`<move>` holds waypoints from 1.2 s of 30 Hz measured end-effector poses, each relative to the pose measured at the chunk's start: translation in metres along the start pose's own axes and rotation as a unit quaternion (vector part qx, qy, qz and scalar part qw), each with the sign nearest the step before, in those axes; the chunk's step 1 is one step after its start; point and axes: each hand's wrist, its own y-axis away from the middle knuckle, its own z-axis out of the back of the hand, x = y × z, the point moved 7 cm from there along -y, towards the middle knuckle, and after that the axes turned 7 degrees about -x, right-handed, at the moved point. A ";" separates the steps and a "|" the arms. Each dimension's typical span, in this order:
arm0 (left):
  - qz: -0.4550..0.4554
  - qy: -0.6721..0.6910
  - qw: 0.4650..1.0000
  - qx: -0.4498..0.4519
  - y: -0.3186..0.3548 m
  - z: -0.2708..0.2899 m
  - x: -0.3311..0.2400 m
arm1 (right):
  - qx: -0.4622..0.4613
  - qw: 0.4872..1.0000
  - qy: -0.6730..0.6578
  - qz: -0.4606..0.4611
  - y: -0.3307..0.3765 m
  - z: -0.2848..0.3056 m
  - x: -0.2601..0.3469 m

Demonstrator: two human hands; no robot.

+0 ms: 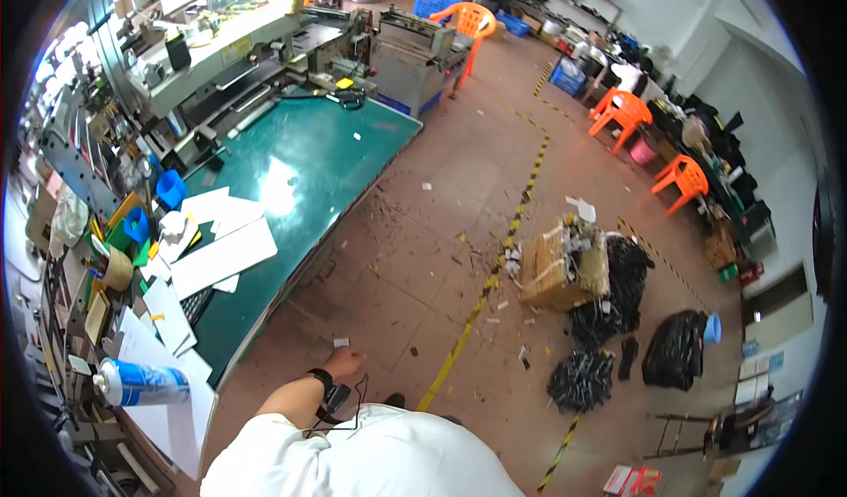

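Observation:
My left hand (347, 363) is held low in front of my body, beside the front edge of the green-topped workbench (309, 166). A black watch-like device (333, 397) is strapped round that wrist, and a thin dark cord loops beside it. The fingers are small and mostly turned from view, so their grip does not show. Just past the hand appears a small white piece (341, 343); I cannot tell whether it touches the hand or lies on the floor. My right hand is out of the picture. On the bench are white sheets (225, 254) and a blue-and-white spray can (146, 384).
Scraps litter the brown floor around yellow-black tape (476, 307). A torn cardboard box (560, 268) and black bags (678, 349) stand on the right. Orange chairs (622, 113) line the far side. Black-handled scissors (348, 98) rest at the bench's far end, near a machine (415, 56).

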 end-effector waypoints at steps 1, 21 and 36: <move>0.008 0.026 0.999 0.017 -0.024 -0.001 -0.036 | -0.016 1.000 0.014 0.007 -0.030 0.007 -0.008; 0.077 0.472 0.862 -0.167 -0.411 0.089 -0.340 | -0.125 0.915 0.121 0.363 -0.765 0.065 0.633; 0.237 0.575 0.646 -0.443 -0.498 0.098 -0.321 | 0.210 0.740 0.465 0.439 -0.842 -0.326 1.094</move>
